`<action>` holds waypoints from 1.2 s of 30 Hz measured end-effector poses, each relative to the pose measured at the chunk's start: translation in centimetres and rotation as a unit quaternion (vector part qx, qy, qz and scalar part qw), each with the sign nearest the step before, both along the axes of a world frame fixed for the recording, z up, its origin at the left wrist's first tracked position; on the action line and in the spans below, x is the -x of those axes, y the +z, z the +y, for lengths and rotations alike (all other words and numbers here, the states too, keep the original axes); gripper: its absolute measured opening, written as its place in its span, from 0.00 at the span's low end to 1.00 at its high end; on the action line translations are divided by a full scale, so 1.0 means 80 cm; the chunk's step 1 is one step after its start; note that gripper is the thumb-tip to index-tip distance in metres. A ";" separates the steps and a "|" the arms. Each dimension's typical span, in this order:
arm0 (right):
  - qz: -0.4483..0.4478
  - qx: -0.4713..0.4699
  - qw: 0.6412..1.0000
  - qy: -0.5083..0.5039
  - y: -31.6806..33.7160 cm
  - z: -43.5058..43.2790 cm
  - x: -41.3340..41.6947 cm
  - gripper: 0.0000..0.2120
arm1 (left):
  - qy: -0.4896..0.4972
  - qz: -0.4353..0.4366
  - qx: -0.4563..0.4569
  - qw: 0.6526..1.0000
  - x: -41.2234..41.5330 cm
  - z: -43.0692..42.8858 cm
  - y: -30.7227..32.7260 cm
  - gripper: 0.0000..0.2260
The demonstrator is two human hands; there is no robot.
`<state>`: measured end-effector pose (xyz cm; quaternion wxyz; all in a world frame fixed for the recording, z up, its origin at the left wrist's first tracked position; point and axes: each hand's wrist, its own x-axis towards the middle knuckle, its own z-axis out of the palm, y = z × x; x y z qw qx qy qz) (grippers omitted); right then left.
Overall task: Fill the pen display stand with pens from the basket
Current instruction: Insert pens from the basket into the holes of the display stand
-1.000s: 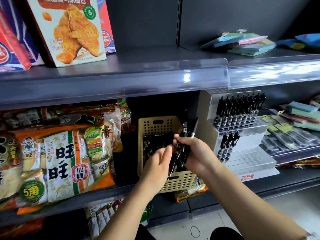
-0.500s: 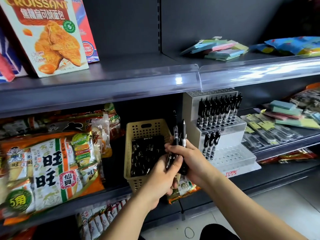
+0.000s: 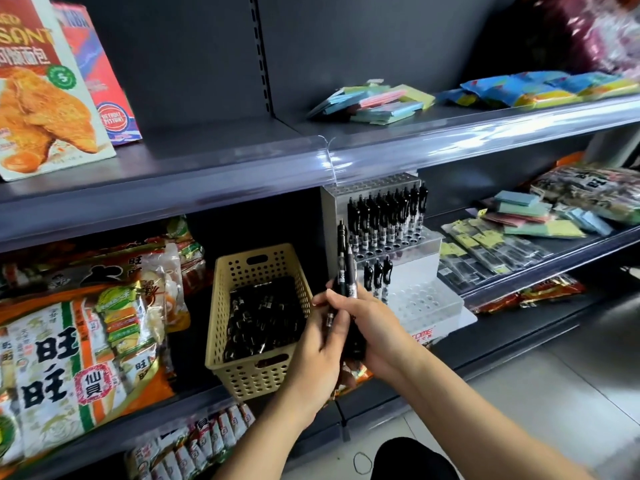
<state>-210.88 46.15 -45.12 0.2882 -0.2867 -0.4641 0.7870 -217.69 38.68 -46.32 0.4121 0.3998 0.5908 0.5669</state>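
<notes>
Black pens (image 3: 347,268) bunched upright, stand (image 3: 419,268) at their 2 o'clock, top row full, three more below, right hand (image 3: 379,329) wrapped round bunch, left hand (image 3: 318,355) pinching its lower end

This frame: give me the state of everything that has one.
pen display stand: holds a row of pens, three more one tier down, lowest tier bare.
basket: holds many loose pens.
pen bunch: upright, in both hands.
left hand: grips pen bunch.
right hand: grips pen bunch.
</notes>
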 end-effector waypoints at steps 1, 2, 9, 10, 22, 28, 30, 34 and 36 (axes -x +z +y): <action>-0.008 -0.004 1.000 0.005 0.000 0.000 -0.004 0.07 | -0.003 -0.002 -0.001 1.000 -0.002 0.001 0.000 0.08; -0.015 -0.007 1.000 0.009 0.001 -0.001 -0.008 0.07 | -0.006 -0.001 0.000 1.000 -0.003 0.002 0.000 0.08; 0.019 -0.001 1.000 0.018 0.000 0.000 -0.019 0.10 | 0.008 0.042 0.005 0.999 -0.012 0.004 0.005 0.11; 0.015 -0.007 1.000 0.024 -0.001 -0.001 -0.019 0.11 | 0.011 0.052 -0.004 0.999 -0.012 0.003 0.006 0.11; 0.075 0.014 0.993 -0.090 0.003 0.028 -0.014 0.11 | -0.023 0.105 0.051 0.993 0.017 -0.012 -0.019 0.09; 0.052 0.020 0.989 -0.138 0.004 0.039 -0.018 0.10 | -0.046 0.057 0.071 0.995 0.023 -0.013 -0.023 0.13; 0.039 0.026 0.989 -0.140 0.000 0.043 -0.021 0.10 | -0.035 0.001 0.083 0.996 0.023 -0.014 -0.019 0.27; 0.027 0.040 0.991 -0.125 -0.001 0.042 -0.025 0.10 | 0.006 -0.071 0.049 0.996 0.022 -0.009 -0.009 0.23; 0.022 0.027 0.992 -0.117 0.001 0.037 -0.025 0.09 | 0.008 -0.050 0.051 0.997 0.023 -0.004 -0.009 0.20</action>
